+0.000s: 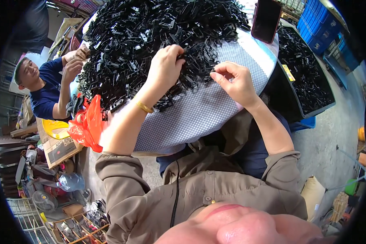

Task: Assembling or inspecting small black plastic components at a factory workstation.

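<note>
A large heap of small black plastic pieces [150,36] covers most of a round table with a dotted grey-white cloth [183,122]. My left hand [164,65] is at the near side of the heap, its fingers curled in against the pieces; what its fingertips hold, if anything, is hidden. To the right, my right hand [235,81] is above the cloth at the heap's edge. Its thumb and index finger pinch a small black plastic piece [212,74], too small to make out in detail.
A phone [266,20] stands at the table's far right. Beside the table, a black crate [303,69] holds more black pieces, with blue crates [319,24] behind. A red plastic bag [87,126] hangs at the left edge. Across the left side, a co-worker [49,87] handles pieces.
</note>
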Action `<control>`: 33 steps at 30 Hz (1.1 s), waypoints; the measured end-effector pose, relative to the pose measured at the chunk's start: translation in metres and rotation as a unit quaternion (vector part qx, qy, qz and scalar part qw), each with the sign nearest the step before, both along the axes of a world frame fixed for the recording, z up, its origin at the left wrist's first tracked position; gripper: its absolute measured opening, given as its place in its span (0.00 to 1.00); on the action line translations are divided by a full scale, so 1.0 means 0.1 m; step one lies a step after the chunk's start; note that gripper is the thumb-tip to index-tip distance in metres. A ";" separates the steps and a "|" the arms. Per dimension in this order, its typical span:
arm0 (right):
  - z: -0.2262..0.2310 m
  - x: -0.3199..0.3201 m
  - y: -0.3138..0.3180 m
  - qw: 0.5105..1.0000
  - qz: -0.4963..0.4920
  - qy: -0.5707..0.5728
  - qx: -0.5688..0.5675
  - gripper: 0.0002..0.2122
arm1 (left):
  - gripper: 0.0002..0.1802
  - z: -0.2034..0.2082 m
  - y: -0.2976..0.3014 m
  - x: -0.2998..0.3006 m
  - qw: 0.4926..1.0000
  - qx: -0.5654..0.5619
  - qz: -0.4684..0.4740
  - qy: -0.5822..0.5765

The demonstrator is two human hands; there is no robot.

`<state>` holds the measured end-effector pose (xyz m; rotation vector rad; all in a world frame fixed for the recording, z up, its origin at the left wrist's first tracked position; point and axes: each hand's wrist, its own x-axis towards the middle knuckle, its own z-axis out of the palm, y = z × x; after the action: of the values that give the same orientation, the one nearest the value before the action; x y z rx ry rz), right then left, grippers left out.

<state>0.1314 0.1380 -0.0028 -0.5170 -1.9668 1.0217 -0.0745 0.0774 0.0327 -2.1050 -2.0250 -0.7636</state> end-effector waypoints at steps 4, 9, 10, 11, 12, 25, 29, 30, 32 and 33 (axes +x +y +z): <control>0.00 0.02 -0.01 1.000 0.013 -0.007 -0.023 0.03 | 0.21 0.02 0.00 -0.08 0.997 -0.006 0.000 -0.072; -0.08 -0.01 -0.01 0.985 0.039 0.079 -0.145 0.04 | 0.15 0.03 -0.02 -0.13 0.951 0.034 0.057 -0.302; -0.06 0.00 -0.01 0.982 0.045 0.082 -0.165 0.04 | 0.12 0.04 -0.03 -0.13 0.945 0.037 0.067 -0.319; -0.05 0.00 -0.02 0.978 0.052 0.084 -0.185 0.04 | 0.12 0.01 -0.03 -0.14 0.944 0.038 0.069 -0.320; -0.03 -0.01 -0.04 0.978 0.053 0.082 -0.185 0.04 | 0.12 -0.03 -0.04 -0.15 0.921 0.042 0.054 -0.383; 0.05 -0.05 -0.17 0.992 -0.052 0.086 -0.078 0.05 | 0.16 0.01 -0.30 0.47 0.709 -0.107 -0.086 -0.692; 0.06 -0.06 -0.16 0.994 -0.056 0.060 -0.066 0.06 | 0.18 -0.04 -0.32 0.46 0.740 -0.113 -0.094 -0.656; 0.06 -0.06 -0.16 0.994 -0.056 0.061 -0.065 0.06 | 0.18 -0.06 -0.32 0.46 0.748 -0.112 -0.090 -0.648; 0.06 -0.06 -0.16 0.995 -0.071 0.046 -0.054 0.06 | 0.19 -0.09 -0.32 0.45 0.772 -0.118 -0.085 -0.618; 0.07 -0.05 -0.16 0.995 -0.071 0.047 -0.053 0.06 | 0.21 -0.11 -0.32 0.44 0.808 -0.119 -0.093 -0.569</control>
<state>0.1264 0.1218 0.0040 -0.6468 -1.7749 1.0442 -0.0305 0.0454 0.0218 -2.1981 -2.4373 -2.3680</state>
